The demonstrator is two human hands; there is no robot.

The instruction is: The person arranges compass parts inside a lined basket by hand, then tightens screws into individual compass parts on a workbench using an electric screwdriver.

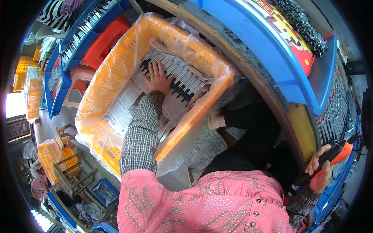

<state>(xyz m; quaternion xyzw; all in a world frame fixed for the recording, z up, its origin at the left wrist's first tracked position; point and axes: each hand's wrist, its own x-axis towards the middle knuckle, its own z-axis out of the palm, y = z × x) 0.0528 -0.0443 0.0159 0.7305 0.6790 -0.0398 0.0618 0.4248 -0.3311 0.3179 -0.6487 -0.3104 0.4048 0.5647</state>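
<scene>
My left hand (pixel 158 79) lies with fingers spread on a row of slim white-and-black rods (pixel 182 75), pen-like in shape. They are lined up side by side on newspaper (pixel 122 104) inside a large yellow crate (pixel 96 87), which is lined with clear plastic. Whether a rod is under the palm cannot be seen. Off to the right, my right hand (pixel 320 169) is wrapped round a black-and-orange corded hand tool (pixel 335 155). Its working end is not clearly visible.
A wooden-edged bench (pixel 248 58) carries a blue tray (pixel 289 83) and a heap of grey metallic rods (pixel 336 114). At the upper left stand a blue bin (pixel 79 39) of white sticks and a red stool (pixel 103 44). A wooden stool (pixel 72 176) and yellow crates (pixel 48 155) stand lower left.
</scene>
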